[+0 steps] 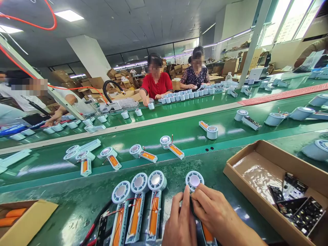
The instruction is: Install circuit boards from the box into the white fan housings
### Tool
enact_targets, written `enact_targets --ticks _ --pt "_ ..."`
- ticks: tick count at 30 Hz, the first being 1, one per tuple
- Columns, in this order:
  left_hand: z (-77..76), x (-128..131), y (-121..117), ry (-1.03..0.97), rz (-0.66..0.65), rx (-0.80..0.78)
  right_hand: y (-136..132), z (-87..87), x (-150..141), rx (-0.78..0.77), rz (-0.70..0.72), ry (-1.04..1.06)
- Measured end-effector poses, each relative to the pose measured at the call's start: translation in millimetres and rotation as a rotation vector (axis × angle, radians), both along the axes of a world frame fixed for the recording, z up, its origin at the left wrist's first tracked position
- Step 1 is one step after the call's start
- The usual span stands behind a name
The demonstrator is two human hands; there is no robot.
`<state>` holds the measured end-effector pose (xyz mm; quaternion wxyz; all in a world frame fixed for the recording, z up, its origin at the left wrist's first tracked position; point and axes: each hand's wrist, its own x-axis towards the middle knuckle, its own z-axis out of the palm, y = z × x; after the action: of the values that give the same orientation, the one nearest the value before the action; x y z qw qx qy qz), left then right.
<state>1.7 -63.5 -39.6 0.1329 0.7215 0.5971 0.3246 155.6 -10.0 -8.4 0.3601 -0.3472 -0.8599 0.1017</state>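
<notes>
A light-blue housing with a round slotted head (pixel 194 179) and a handle holding an orange battery cell (pixel 207 233) lies on the bench in front of me. My left hand (pixel 180 217) is closed at the left of its handle, fingertips just below the head. From the right, my right hand (pixel 217 206) pinches at the same neck. Something dark shows between the hands; the fingers hide most of it. To the left, three similar housings (pixel 156 180) lie side by side, with orange cells and thin red wires in their handles.
A cardboard tray (pixel 252 153) with black circuit boards (pixel 294 193) stands at right; a carton (pixel 38 218) with orange cells is at lower left. Black and red leads (pixel 88 234) lie nearby. Beyond runs a green conveyor (pixel 143 135) carrying more housings. Several co-workers (pixel 159 82) sit across it.
</notes>
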Motion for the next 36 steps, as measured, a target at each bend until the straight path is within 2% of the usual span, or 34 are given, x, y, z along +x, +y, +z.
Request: enact_targets --ticks 6,11,13,16,19,21,23,25,27,30,33,34,36 --pt "8.7 -5.6 2.5 0.044 -0.111 -0.048 -0.3 3.6 3.3 -0.068 0.045 -0.033" --pt "36.8 -5.8 4.0 0.079 -0.124 -0.076 1.6 6.9 8.9 -0.206 0.021 0.060" --pt "50.4 -8.1 1.7 0.085 -0.065 -0.058 1.8 19.1 14.8 -0.266 0.011 0.077" --pt "64.1 -11.0 -3.7 0.064 0.038 0.008 0.9 49.3 22.1 -0.235 0.061 -0.034" --pt "66.7 -11.7 -2.1 -0.070 0.040 0.102 2.5 76.5 22.6 -0.165 0.207 -0.158" --pt "63.7 -11.9 7.0 -0.220 0.044 0.078 6.1 84.4 21.2 -0.149 0.266 -0.211" --pt "58.0 -12.0 20.8 -0.412 -0.012 -0.055 10.2 83.7 21.6 -0.169 0.212 -0.182" --pt "51.6 -10.9 34.5 -0.570 -0.142 -0.237 13.0 77.8 24.6 -0.232 0.069 -0.049" --pt "46.9 -8.4 43.4 -0.601 -0.235 -0.365 13.9 70.4 29.1 -0.310 -0.063 0.085" --pt "45.7 -3.0 46.4 -0.506 -0.222 -0.396 12.4 59.1 35.7 -0.516 -0.198 0.256" --pt "47.4 1.7 43.5 -0.439 -0.177 -0.366 9.3 48.7 43.1 -0.812 -0.241 0.448" --pt "47.3 3.0 42.4 -0.428 -0.169 -0.360 8.3 46.1 46.4 -0.855 -0.250 0.477" --pt "45.6 5.4 40.4 -0.420 -0.154 -0.347 6.6 44.0 54.0 -0.769 -0.263 0.401"
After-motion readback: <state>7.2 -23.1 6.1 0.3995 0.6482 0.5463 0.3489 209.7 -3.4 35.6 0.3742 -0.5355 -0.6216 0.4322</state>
